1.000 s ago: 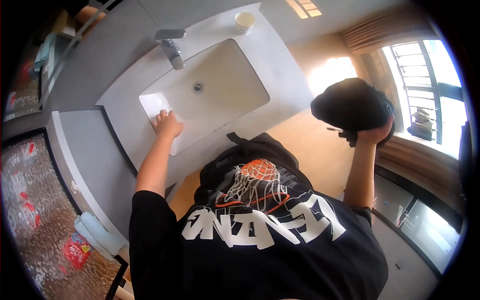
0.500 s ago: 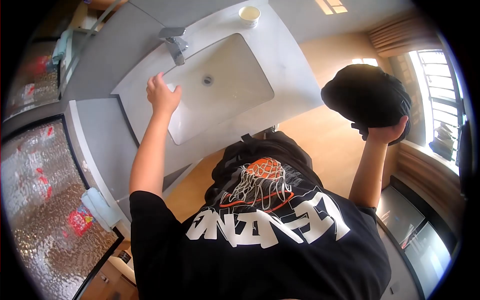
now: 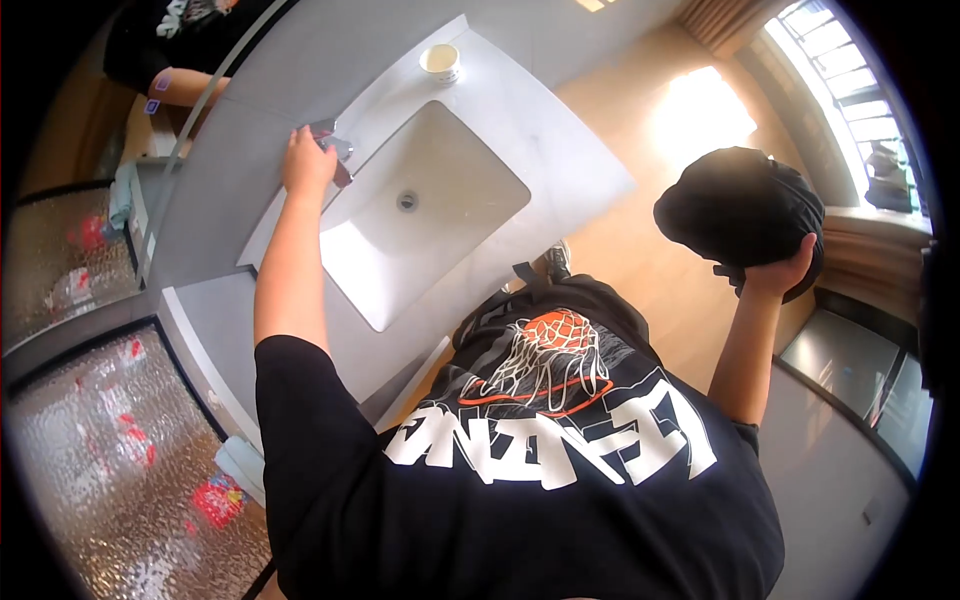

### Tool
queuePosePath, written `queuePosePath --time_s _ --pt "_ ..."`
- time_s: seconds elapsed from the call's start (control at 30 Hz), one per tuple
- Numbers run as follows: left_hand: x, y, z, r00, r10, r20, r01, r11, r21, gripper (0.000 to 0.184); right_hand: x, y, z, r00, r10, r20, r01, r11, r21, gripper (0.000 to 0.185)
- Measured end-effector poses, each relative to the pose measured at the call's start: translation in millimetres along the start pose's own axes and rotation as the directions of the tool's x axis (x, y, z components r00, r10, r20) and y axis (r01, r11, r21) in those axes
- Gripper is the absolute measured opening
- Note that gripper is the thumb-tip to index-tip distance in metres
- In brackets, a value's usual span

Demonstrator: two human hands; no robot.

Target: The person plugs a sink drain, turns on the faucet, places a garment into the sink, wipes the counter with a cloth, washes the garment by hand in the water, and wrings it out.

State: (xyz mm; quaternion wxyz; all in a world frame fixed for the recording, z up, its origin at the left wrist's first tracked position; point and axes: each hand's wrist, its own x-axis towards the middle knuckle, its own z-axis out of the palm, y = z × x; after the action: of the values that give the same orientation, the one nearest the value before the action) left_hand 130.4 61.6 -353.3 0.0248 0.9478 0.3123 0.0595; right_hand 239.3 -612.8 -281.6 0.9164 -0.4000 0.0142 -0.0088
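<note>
My left hand (image 3: 309,163) is on the chrome faucet (image 3: 338,140) at the back edge of the sink, its fingers curled over the handle and partly hiding it. No stream of water shows under the spout. Out to the right, my right hand (image 3: 785,268) grips a rounded black cloth item (image 3: 742,210) from below and holds it up in the air. It has soft folds and a short strap; whether it is a cap or a bunched garment I cannot tell. The white basin (image 3: 450,200) has a round drain (image 3: 407,201).
A paper cup (image 3: 440,63) stands on the white counter (image 3: 570,150) at the basin's far corner. A mirror (image 3: 75,230) lines the wall at left. Below it is a textured glass panel (image 3: 110,470) with a light blue cloth (image 3: 240,465). A barred window (image 3: 830,75) is at right.
My left hand has moved from over the basin's left edge onto the faucet. My right hand still holds the black cloth item. The camera view has shifted, and an arm now appears in the mirror.
</note>
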Motion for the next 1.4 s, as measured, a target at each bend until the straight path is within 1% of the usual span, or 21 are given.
queuePosePath --time_s 0.03,0.13,0.17,0.2,0.23,0.33,0.37,0.47,0.5,0.57,0.6,0.63,0.73,0.8,0.87,0.9,1.0,1.03,1.13,1.27,1.4 --pt "2.4 4.9 -3.5 0.998 0.006 -0.063 -0.003 0.999 0.055 0.053 -5.6 -5.9 -1.8 0.999 -0.022 -0.038 0.021 0.999 -0.032 0.076" --pt "12.2 15.0 -23.4 0.975 -0.068 0.213 0.075 0.997 -0.025 0.034 -14.9 -22.9 -24.6 0.993 -0.025 -0.116 0.021 0.999 -0.036 0.076" --pt "10.6 15.4 -18.8 0.994 -0.037 0.106 0.037 0.999 0.004 0.019 -19.2 -26.5 -28.4 0.986 -0.041 -0.159 0.037 0.999 -0.026 0.076" --pt "13.7 14.7 -17.6 0.993 -0.034 0.112 0.032 0.999 0.019 0.019 -23.3 -29.3 -31.9 0.978 -0.053 -0.200 0.051 0.999 -0.017 0.076" --pt "17.1 13.2 -16.2 0.993 -0.030 0.118 0.026 0.999 0.034 0.018 -28.3 -33.0 -34.9 0.968 -0.064 -0.242 0.064 0.998 -0.009 0.076" --pt "21.2 8.6 -17.0 0.989 0.001 0.146 -0.011 0.998 0.067 0.019 -36.2 -33.1 -90.5 0.949 -0.139 -0.282 0.151 0.988 0.020 0.075" --pt "21.9 7.0 -19.1 0.987 0.014 0.157 -0.026 0.997 0.076 0.020 -41.5 -29.4 -99.1 0.915 -0.151 -0.375 0.173 0.985 0.025 0.072" --pt "22.0 2.7 -27.2 0.980 0.034 0.198 -0.043 0.998 0.044 0.021 -54.7 -11.9 -129.8 0.849 -0.193 -0.493 0.216 0.976 -0.010 0.070" --pt "21.9 2.6 -30.6 0.979 0.037 0.201 -0.047 0.998 0.045 0.022 -60.3 -7.4 -135.9 0.828 -0.139 -0.543 0.170 0.985 0.008 0.070" --pt "19.7 4.3 -33.9 0.976 0.042 0.214 -0.053 0.998 0.046 0.023 -67.3 4.5 -150.0 0.784 -0.116 -0.609 0.155 0.988 0.011 0.065" --pt "19.7 4.2 -33.5 0.977 0.034 0.209 -0.045 0.998 0.047 0.023 -68.9 8.6 -154.6 0.750 -0.087 -0.656 0.146 0.989 0.036 0.062" --pt "19.9 4.2 -31.9 0.978 0.028 0.206 -0.039 0.998 0.050 0.024 -71.1 15.1 -147.6 0.692 -0.106 -0.714 0.168 0.986 0.017 0.059" --pt "21.0 8.0 -24.6 0.979 0.010 0.202 -0.032 0.993 0.109 0.026 -76.3 30.1 -160.3 0.558 -0.146 -0.817 0.102 0.989 -0.107 0.057" --pt "17.8 14.0 -23.6 0.979 0.005 0.204 -0.036 0.989 0.145 0.027 -78.5 41.2 -170.2 0.543 -0.154 -0.826 0.091 0.988 -0.124 0.056" --pt "12.9 23.7 -31.0 0.977 0.011 0.211 -0.045 0.987 0.158 0.027 -80.8 50.0 -159.0 0.519 -0.144 -0.842 0.083 0.990 -0.118 0.056" --pt "11.7 26.0 -33.4 0.977 0.005 0.215 -0.040 0.987 0.156 0.027 -83.2 53.7 -152.3 0.548 -0.108 -0.830 0.080 0.994 -0.076 0.056" --pt "11.9 29.2 -34.4 0.976 0.006 0.220 -0.042 0.986 0.162 0.029 -84.1 62.0 -151.0 0.567 -0.067 -0.821 0.052 0.998 -0.045 0.053" --pt "12.2 28.7 -33.8 0.977 0.008 0.215 -0.045 0.985 0.168 0.031 -84.2 63.0 -155.6 0.632 -0.035 -0.774 0.050 0.999 -0.004 0.052" --pt "6.7 33.5 -40.1 0.980 0.008 0.200 -0.042 0.985 0.169 0.039 -80.9 64.8 -161.0 0.631 -0.010 -0.776 0.024 1.000 0.007 0.052" --pt "4.4 35.7 -37.3 0.985 -0.012 0.172 -0.014 0.989 0.144 0.049 -79.6 66.2 -162.4 0.622 -0.018 -0.782 -0.043 0.997 -0.058 0.052" --pt "6.5 31.1 -29.9 0.988 0.005 0.152 -0.025 0.991 0.129 0.050 -81.0 67.3 -168.3 0.616 -0.029 -0.787 -0.135 0.981 -0.142 0.051"
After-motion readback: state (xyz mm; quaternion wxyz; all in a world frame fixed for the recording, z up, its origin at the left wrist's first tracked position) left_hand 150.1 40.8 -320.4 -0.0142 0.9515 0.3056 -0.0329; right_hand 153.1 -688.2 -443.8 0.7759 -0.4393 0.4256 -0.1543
